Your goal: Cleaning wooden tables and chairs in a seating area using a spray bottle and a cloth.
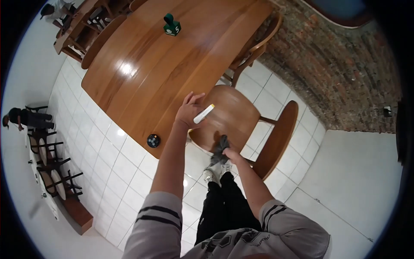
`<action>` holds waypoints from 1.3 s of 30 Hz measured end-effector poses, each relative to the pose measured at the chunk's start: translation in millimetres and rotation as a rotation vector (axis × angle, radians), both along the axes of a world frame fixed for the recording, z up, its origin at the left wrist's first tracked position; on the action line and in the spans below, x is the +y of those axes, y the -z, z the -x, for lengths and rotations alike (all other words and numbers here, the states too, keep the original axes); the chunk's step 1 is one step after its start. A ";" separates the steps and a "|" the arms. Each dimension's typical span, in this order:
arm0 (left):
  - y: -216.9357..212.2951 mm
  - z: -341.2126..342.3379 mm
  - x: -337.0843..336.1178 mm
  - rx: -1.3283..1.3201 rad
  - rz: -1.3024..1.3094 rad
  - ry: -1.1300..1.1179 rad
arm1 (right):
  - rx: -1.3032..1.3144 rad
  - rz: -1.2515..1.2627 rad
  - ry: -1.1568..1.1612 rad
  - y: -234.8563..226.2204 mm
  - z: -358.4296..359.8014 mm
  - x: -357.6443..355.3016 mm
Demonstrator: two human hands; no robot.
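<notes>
Here, the person's left hand [189, 113] had its fingers fanned apart near the table edge, with a slim white tube [203, 114], yellow at one end, held along the thumb side; how firmly the thumb pressed could not be told. Below and to its right, the right hand [233, 156] was closed around a bunched grey cloth [219, 152] that overlapped the edge of a wooden chair [235, 108]. The tube's hold looked loose: had the thumb slackened, it could have dropped onto the seat or the tiled floor [108, 151]. Just left of the left forearm, a round black object [153, 140] sat near the corner of the wooden table [142, 86], where a careless sweep might have knocked it off. The tube was possibly a container, its contents hidden. Far beyond the left hand stood a green table marker [171, 26].
</notes>
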State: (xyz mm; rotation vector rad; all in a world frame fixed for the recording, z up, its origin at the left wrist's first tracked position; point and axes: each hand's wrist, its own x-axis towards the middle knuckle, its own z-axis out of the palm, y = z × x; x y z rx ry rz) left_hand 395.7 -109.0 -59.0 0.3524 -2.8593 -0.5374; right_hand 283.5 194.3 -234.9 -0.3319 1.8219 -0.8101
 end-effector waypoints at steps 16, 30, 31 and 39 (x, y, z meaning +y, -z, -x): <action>-93.4 -168.4 263.0 0.816 -0.770 -0.591 | -0.854 1.253 0.759 -344.6 -11.5 190.3; -133.5 -105.7 405.8 0.601 -0.893 -1.060 | -0.942 0.876 0.692 -341.6 140.8 212.6; -140.9 -94.3 409.6 0.645 -0.862 -1.077 | -1.014 0.950 0.588 -342.4 155.1 229.4; -171.8 -36.3 447.8 0.733 -0.714 -1.107 | -0.952 0.893 0.513 -394.1 210.5 276.3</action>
